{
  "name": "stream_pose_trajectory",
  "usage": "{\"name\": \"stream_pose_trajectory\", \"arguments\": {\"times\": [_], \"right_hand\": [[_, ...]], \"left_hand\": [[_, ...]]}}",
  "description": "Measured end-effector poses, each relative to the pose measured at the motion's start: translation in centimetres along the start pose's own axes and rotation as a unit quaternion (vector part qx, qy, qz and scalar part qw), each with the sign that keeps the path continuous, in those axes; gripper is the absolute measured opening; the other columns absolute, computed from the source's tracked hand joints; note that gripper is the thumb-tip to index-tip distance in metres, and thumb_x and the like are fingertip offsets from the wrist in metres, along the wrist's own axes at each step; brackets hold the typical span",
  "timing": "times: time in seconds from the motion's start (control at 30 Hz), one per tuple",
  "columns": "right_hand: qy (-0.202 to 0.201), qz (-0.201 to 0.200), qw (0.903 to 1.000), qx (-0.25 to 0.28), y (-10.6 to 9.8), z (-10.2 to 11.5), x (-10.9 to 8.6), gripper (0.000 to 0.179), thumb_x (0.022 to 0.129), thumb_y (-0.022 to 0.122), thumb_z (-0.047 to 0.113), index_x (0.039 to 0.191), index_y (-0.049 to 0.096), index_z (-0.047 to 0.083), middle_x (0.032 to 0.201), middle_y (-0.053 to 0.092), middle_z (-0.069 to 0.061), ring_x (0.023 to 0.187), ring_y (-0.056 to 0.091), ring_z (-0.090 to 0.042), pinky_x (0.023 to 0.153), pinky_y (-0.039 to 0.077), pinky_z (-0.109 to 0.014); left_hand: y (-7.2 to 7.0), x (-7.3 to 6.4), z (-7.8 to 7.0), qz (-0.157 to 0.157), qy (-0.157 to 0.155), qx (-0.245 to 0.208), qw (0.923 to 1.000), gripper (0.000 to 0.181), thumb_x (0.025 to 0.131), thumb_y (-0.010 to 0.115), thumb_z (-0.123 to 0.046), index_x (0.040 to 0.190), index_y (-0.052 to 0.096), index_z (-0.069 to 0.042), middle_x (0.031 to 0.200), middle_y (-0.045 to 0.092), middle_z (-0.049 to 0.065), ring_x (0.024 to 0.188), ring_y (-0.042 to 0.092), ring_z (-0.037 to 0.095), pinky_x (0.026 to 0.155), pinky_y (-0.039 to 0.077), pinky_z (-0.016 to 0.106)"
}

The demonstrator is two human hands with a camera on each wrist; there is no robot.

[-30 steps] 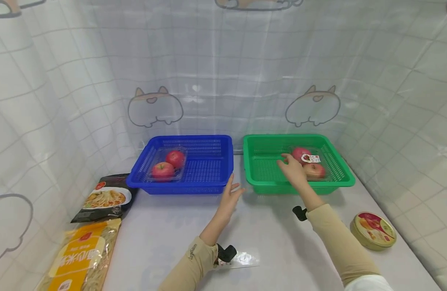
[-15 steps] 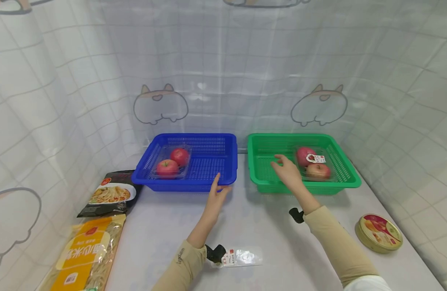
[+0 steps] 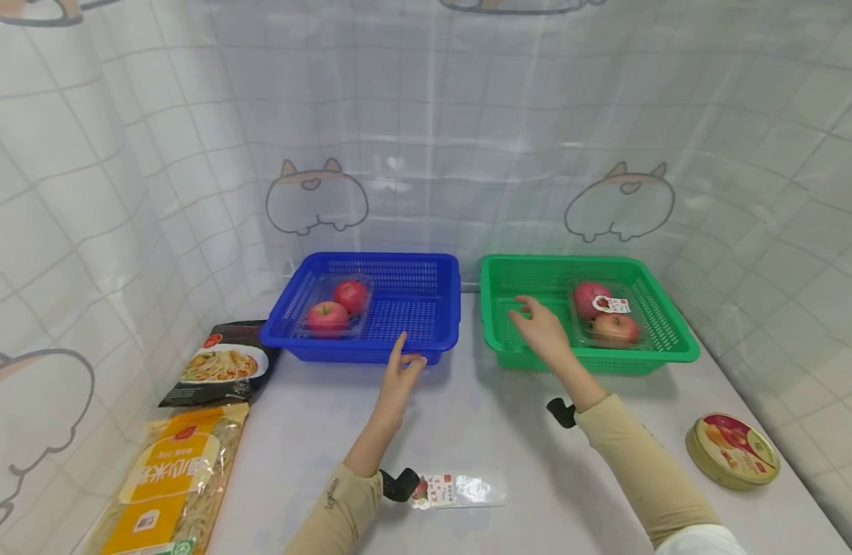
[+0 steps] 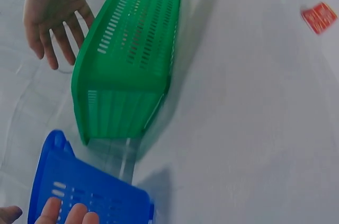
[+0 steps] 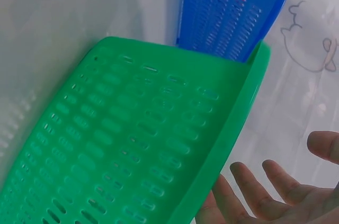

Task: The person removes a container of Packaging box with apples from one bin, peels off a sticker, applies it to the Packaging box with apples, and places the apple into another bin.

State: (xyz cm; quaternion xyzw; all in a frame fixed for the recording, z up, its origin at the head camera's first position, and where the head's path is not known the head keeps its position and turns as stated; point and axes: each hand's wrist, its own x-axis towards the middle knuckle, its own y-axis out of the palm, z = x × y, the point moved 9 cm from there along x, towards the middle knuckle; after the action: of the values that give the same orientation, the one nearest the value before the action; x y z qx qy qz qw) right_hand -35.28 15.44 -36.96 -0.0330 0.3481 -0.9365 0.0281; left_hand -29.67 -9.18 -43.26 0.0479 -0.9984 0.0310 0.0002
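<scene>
Your L hand (image 3: 395, 379) is at the front rim of the blue plastic basket (image 3: 356, 355), fingers spread apart w/ nothing between them; whether a fingertip touches the rim, I cannot tell. Your R hand (image 3: 546, 333) hangs over the left part of the green plastic basket (image 3: 627, 365), fingers also apart, a bit bent, holding nothing. The labelled two-apple pack (image 3: 609, 316) lies in the right part of the green basket, just beside your R hand; the unlabelled-looking apple pack (image 3: 338, 308) sits in the left part of the blue one. Pls be careful: if the L hand goes fwd too low, fingers will prob. hook the blue rim and shift the basket. For the R hand, a similar risk comes if the wrist drops, b/c the forearm crosses above the green front rim. Clear plastic of both packs looks slippery, so a grip at one edge only could poss. tilt a pack. Also mind the black wrist camera (image 3: 401, 486) on your L side: it looks close to the flat labelled packet (image 3: 460, 491), and a low forearm might drag this along the table (image 3: 460, 432).
</scene>
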Motion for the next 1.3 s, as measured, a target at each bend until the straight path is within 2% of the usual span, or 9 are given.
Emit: {"name": "stream_pose_trajectory", "arguments": {"times": [0.2, 0.27, 0.43, 0.6, 0.77, 0.97, 1.1, 1.3], "right_hand": [[-0.006, 0.008, 0.9999, 0.002, 0.5, 0.6, -0.1, 0.051, 0.095, 0.044, 0.035, 0.139, 0.038, 0.010, 0.136, 0.044, -0.020, 0.122, 0.043, -0.036, 0.093, 0.039, -0.052], [-0.009, 0.010, 0.9999, 0.004, 0.7, 0.7, -0.2, 0.051, 0.096, 0.044, 0.035, 0.139, 0.037, 0.010, 0.136, 0.044, -0.020, 0.122, 0.042, -0.037, 0.093, 0.039, -0.052], [-0.017, 0.010, 0.9998, 0.006, 1.0, 1.1, -0.4, 0.050, 0.096, 0.044, 0.034, 0.139, 0.038, 0.009, 0.135, 0.045, -0.020, 0.122, 0.042, -0.037, 0.092, 0.039, -0.052], [-0.023, 0.011, 0.9996, 0.013, 1.4, 1.4, -0.6, 0.049, 0.096, 0.045, 0.031, 0.139, 0.038, 0.009, 0.135, 0.045, -0.020, 0.122, 0.043, -0.037, 0.093, 0.039, -0.053], [-0.022, 0.010, 0.9995, 0.022, 1.7, 1.4, -0.6, 0.050, 0.095, 0.046, 0.033, 0.139, 0.040, 0.010, 0.134, 0.046, -0.020, 0.122, 0.043, -0.037, 0.094, 0.039, -0.053], [-0.014, 0.013, 0.9996, 0.020, 2.1, 1.3, -0.6, 0.051, 0.095, 0.045, 0.035, 0.139, 0.039, 0.010, 0.135, 0.045, -0.019, 0.122, 0.043, -0.037, 0.095, 0.038, -0.053], [-0.010, 0.014, 0.9996, 0.021, 2.4, 1.3, -0.5, 0.050, 0.095, 0.045, 0.035, 0.138, 0.039, 0.011, 0.135, 0.045, -0.018, 0.123, 0.042, -0.036, 0.095, 0.038, -0.052], [-0.016, 0.013, 0.9997, 0.016, 2.7, 1.2, -0.5, 0.050, 0.095, 0.045, 0.034, 0.138, 0.040, 0.008, 0.134, 0.046, -0.020, 0.123, 0.042, -0.038, 0.096, 0.038, -0.053]], "left_hand": [[-1.9, -0.2, 0.0, -0.002, -0.012, 0.012, 0.9999, 0.067, 0.092, 0.052, -0.016, 0.148, 0.017, -0.015, 0.120, 0.049, 0.018, 0.102, 0.049, 0.033, 0.083, 0.042, 0.039], [-2.8, 0.2, 0.8, -0.014, -0.012, 0.023, 0.9996, 0.067, 0.092, 0.052, -0.020, 0.149, 0.017, -0.020, 0.120, 0.049, 0.015, 0.101, 0.049, 0.032, 0.082, 0.042, 0.038], [-5.1, 0.2, 1.0, -0.037, -0.011, 0.041, 0.9984, 0.068, 0.092, 0.052, -0.022, 0.149, 0.016, -0.020, 0.119, 0.048, 0.015, 0.100, 0.048, 0.032, 0.083, 0.041, 0.042], [-7.2, 0.2, 1.0, -0.058, -0.005, 0.060, 0.9965, 0.069, 0.092, 0.052, -0.023, 0.149, 0.014, -0.020, 0.121, 0.047, 0.016, 0.100, 0.048, 0.033, 0.079, 0.041, 0.037], [-9.2, 0.4, 1.0, -0.082, 0.005, 0.080, 0.9934, 0.069, 0.093, 0.052, -0.021, 0.149, 0.012, -0.018, 0.121, 0.047, 0.019, 0.104, 0.049, 0.032, 0.082, 0.040, 0.036], [-12.1, 1.0, 1.2, -0.110, 0.001, 0.087, 0.9900, 0.072, 0.094, 0.051, -0.025, 0.150, 0.005, -0.019, 0.120, 0.043, 0.018, 0.103, 0.045, 0.029, 0.085, 0.038, 0.038], [-14.5, 1.3, 1.1, -0.149, -0.002, 0.093, 0.9845, 0.074, 0.094, 0.050, -0.028, 0.150, 0.002, -0.020, 0.121, 0.041, 0.019, 0.101, 0.044, 0.028, 0.083, 0.036, 0.037], [-17.7, 1.8, 0.8, -0.230, 0.000, 0.077, 0.9701, 0.081, 0.092, 0.052, -0.025, 0.149, -0.005, -0.016, 0.117, 0.041, 0.021, 0.099, 0.043, 0.030, 0.085, 0.035, 0.038]]}}
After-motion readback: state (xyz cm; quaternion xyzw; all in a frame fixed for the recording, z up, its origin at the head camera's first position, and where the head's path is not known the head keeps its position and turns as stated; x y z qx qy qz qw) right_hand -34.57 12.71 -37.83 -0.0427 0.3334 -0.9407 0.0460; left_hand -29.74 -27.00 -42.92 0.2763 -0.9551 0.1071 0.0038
